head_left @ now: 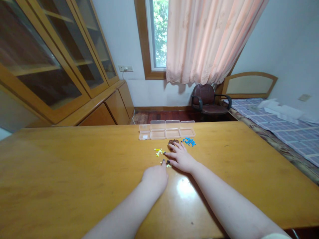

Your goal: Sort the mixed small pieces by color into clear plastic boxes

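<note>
My right hand (181, 157) lies over the table with its fingers spread. Its fingertips reach a small heap of brown pieces (173, 141) and the edge of some yellow and white pieces (159, 152). My left hand (156, 176) is just nearer, its index finger stretched out on the tabletop; the other fingers are mostly hidden beneath the hand. By that fingertip and the right thumb lie several tiny pale pieces (168, 165). Blue pieces (189, 142) form a loose pile beyond the right hand. I see nothing gripped in either hand.
Small clear plastic boxes (158, 134) stand in a row with lids raised behind the piles. The wooden table (74, 172) extends widely to both sides. Past its far edge are a dark red armchair (206, 99), a bed (286, 122) at right and a glass-door cabinet (96, 108) at left.
</note>
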Demonstrator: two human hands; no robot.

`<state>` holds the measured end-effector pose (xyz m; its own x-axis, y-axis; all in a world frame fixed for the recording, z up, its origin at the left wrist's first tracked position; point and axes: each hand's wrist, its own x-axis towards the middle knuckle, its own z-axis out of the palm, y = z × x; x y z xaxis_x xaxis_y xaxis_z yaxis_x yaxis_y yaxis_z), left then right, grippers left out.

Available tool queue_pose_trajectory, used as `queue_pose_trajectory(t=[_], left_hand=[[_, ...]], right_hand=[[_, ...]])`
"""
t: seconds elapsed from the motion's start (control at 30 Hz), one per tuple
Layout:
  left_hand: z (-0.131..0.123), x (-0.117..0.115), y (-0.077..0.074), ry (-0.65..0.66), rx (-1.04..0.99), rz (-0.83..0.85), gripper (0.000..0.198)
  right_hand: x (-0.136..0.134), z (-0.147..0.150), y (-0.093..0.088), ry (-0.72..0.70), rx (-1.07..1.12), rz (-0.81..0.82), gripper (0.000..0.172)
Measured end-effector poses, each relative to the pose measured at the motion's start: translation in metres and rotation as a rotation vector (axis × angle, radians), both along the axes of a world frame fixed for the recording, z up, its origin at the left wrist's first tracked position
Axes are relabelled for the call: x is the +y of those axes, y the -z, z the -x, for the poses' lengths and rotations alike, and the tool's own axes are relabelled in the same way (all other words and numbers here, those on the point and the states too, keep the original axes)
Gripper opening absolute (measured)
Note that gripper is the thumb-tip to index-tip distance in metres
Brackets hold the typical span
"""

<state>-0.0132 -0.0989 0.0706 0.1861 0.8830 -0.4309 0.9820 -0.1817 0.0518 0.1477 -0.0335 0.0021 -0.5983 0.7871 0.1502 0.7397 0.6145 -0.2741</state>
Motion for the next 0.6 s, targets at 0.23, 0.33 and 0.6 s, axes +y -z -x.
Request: queue_pose_trajectory(t=[0.23,0.33,0.6], left_hand=[[-0.001,0.005,0.005,0.000,0.003,0.041,0.055],[-0.001,0.005,0.004,-0.006,-0.005,0.053,0.054],[-0.002,0.006,0.011,0.001,-0.004,0.022,0.056]], right_hand=[[-0.001,0.000,-0.003,0.041,0.031,-0.006,0.038],[-0.004,0.001,-0.007,-0.072,0.011,0.027,0.038],[0.000,-0.001,-0.004,0.049,0.009,-0.026,0.031]])
